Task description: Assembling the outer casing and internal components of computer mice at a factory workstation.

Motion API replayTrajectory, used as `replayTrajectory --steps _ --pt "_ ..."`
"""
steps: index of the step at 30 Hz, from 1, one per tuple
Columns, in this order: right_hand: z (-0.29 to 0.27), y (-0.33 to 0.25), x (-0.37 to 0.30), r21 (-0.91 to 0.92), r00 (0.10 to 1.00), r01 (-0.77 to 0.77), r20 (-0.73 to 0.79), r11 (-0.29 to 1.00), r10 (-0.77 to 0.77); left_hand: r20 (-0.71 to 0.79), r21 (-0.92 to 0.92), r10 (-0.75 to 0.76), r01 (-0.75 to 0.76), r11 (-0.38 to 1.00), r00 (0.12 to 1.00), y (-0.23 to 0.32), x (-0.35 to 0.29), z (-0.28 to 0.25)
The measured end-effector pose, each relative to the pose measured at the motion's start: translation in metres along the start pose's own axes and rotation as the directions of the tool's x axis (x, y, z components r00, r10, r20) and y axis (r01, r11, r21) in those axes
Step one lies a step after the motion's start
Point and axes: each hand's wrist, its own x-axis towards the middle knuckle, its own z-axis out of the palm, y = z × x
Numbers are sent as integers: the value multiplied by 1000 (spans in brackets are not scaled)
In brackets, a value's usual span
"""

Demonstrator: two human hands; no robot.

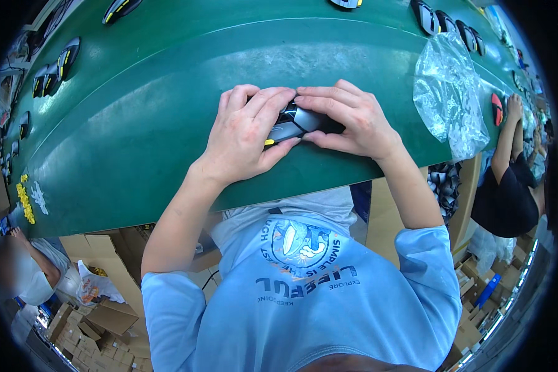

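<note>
Between my two hands is a black and grey computer mouse [289,128] with a yellow strip, close to the table's near edge. My left hand [247,127] is wrapped round its left side, fingers over the top and thumb on the near side. My right hand [348,119] grips the other end, its thumb meeting the near side by the left thumb. The fingertips of both hands nearly touch over the top. Much of the mouse is hidden under the fingers.
The green table [167,111] carries several similar mice [66,59] at far left and more mice [428,17] at far right. A clear plastic bag [449,93] lies on the right. Yellow small parts [25,201] sit at the left edge. Co-workers [508,186] sit on both sides.
</note>
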Motion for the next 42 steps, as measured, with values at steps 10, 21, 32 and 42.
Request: replayTrajectory --steps 10,21,32,42 --pt "1 10 4 237 999 -37 -22 971 44 -8 -8 -10 10 1000 1000 -2 0 0" --pt "-5 13 6 183 998 17 58 983 -28 -14 -18 5 -5 1000 1000 -2 2 1" --pt "7 14 -5 117 1000 -13 -23 993 16 1 -44 4 -4 999 1000 -3 3 2" --pt "2 28 -7 48 1000 -25 13 999 25 -241 -449 -74 -43 893 968 14 36 -18"
